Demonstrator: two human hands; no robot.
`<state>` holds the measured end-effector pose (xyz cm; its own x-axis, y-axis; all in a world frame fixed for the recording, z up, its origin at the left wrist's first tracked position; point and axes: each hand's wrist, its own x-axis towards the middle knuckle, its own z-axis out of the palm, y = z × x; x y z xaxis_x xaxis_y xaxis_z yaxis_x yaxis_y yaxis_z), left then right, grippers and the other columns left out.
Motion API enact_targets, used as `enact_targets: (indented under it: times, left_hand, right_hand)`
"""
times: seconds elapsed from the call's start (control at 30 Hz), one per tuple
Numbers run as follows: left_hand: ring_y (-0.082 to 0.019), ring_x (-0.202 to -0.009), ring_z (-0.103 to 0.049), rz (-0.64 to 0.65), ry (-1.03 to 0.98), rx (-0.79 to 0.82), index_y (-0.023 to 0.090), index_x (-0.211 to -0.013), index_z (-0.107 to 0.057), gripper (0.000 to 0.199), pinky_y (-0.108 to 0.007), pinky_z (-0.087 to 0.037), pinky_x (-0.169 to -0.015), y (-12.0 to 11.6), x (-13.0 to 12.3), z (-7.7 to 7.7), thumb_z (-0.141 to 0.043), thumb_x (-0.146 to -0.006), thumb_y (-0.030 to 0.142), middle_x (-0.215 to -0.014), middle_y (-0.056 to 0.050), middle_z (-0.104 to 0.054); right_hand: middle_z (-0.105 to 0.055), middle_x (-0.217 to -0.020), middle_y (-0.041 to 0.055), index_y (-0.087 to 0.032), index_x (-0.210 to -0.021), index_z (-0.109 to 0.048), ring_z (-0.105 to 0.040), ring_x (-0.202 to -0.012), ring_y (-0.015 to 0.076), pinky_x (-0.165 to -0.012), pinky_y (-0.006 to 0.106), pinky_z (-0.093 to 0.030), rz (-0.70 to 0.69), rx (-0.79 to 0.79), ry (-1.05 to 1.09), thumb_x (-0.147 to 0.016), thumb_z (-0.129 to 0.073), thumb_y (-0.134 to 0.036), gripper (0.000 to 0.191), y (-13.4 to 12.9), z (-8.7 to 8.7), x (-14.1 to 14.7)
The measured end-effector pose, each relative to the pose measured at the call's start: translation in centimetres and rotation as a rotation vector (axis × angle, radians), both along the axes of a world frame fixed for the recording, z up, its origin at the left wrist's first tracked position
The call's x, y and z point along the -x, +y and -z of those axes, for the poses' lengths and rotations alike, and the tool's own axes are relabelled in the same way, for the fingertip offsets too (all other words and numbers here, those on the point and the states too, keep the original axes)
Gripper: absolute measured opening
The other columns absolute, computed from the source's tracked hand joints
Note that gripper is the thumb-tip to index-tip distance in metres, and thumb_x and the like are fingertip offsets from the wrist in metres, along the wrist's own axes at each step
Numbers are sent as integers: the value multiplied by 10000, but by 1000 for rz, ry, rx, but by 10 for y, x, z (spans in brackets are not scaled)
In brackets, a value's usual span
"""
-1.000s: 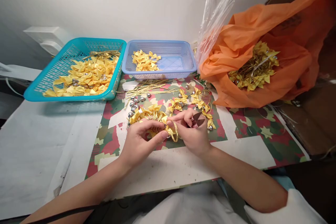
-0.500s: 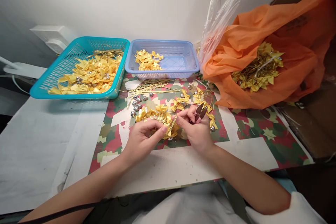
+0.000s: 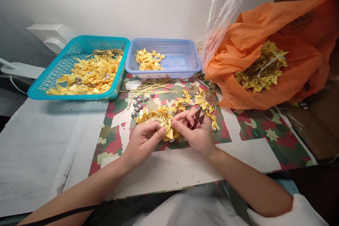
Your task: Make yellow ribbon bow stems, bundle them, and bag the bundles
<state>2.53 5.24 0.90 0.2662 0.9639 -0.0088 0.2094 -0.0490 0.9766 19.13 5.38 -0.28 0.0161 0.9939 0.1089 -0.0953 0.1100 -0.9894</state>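
Note:
My left hand (image 3: 141, 143) is closed, thumb and forefinger pinching a yellow ribbon bow (image 3: 170, 134) with gold wire. My right hand (image 3: 198, 137) has its thumb and forefinger at the same bow's right side. Tucked in the right palm is a small pair of dark-bladed scissors (image 3: 199, 116), points up; its handles are mostly hidden. Just behind the left fingers lies a bunch of yellow bows (image 3: 159, 112) on gold wires. Several silver jingle bells (image 3: 137, 106) sit to its left. More yellow bows with bells (image 3: 203, 102) are strung out behind my right hand.
A teal basket (image 3: 39, 90) of yellow bows stands at back left, beside a blue basket (image 3: 182, 64) with fewer bows. Gold wire ties (image 3: 152, 88) lie before them. At right, an orange bag (image 3: 246, 24) holds a bundle of finished-looking bows; a clear plastic bag (image 3: 225, 14) leans there.
Between my fingers, the gold wire that stuck up now shows as a loop by the bow, whose yellow point faces down. Both hands stay in nearly the same place.

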Motion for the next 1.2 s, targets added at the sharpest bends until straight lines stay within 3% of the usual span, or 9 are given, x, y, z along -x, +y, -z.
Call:
enact_targets:
  times: [0.1, 0.27, 0.33, 0.47, 0.6, 0.73, 0.87, 1.07, 1.2]
  left_hand:
    - [-126, -522, -367, -5, 1, 2, 190, -566, -601, 400, -255, -331, -512, 0, 0, 0, -619, -850, 472, -522, 11, -466]
    - [-126, -534, -391, -31, -27, 18, 186, -552, -597, 404, -256, -351, -518, 0, 0, -3, -644, -828, 477, -539, 6, -471]
    - [-122, -529, -408, -76, -67, 57, 186, -560, -606, 366, -246, -358, -501, 1, 1, -3, -696, -782, 462, -549, 5, -493]
    - [-102, -485, -411, -162, -126, 127, 185, -548, -598, 315, -225, -349, -460, 3, 2, 0, -769, -710, 394, -523, 18, -507]
    - [-107, -499, -470, -166, -124, 138, 177, -573, -626, 252, -225, -377, -467, 3, 4, 4, -784, -690, 333, -544, 3, -573]
    - [-105, -496, -481, -170, -136, 158, 181, -583, -633, 213, -227, -383, -469, 2, 3, 4, -782, -692, 289, -547, 8, -588]
    - [-88, -472, -448, -187, -160, 177, 178, -569, -609, 232, -216, -353, -455, 2, 2, 3, -798, -672, 266, -521, 26, -564]
    - [-87, -498, -437, -275, -223, 219, 173, -590, -588, 315, -206, -338, -471, 4, 7, 10, -831, -663, 360, -516, 35, -531]
    - [-84, -506, -430, -286, -251, 253, 172, -624, -593, 353, -202, -334, -470, 5, 11, 16, -825, -677, 433, -535, 37, -523]
  right_hand:
    - [-720, -793, 1, -234, -640, -275, -308, -429, 55, -426, 252, -297, 23, -10, -43, -781, -702, -279, 451, 1, -1, 1]
    - [-708, -817, 5, -235, -636, -264, -369, -454, 65, -461, 256, -336, 45, -69, -146, -792, -677, -268, 443, 11, -12, -19]
    - [-682, -767, 2, -233, -615, -250, -403, -480, 76, -488, 260, -344, 0, -109, -283, -778, -692, -257, 471, 16, -20, -36]
    - [-551, -601, -29, -222, -581, -302, -474, -563, 118, -532, 253, -319, -213, -98, -733, -738, -708, -209, 435, 24, -29, -64]
    - [-481, -587, -47, -207, -599, -368, -421, -558, 111, -515, 238, -248, -331, -80, -1077, -738, -673, -167, 338, 25, -23, -62]
    - [-479, -593, -43, -206, -613, -351, -407, -569, 117, -515, 238, -221, -337, -79, -1188, -728, -593, -54, 308, 24, -16, -54]
    - [-485, -656, -31, -210, -642, -355, -428, -614, 122, -544, 240, -258, -361, -114, -1030, -740, -517, -21, 267, 24, -18, -54]
    - [-546, -800, -5, -233, -670, -279, -479, -664, 129, -579, 260, -372, -243, -117, -217, -837, -599, -219, 361, 23, -27, -51]
    - [-508, -799, -9, -231, -672, -296, -419, -638, 125, -568, 263, -366, -237, -112, 22, -847, -645, -341, 406, 22, -28, -46]
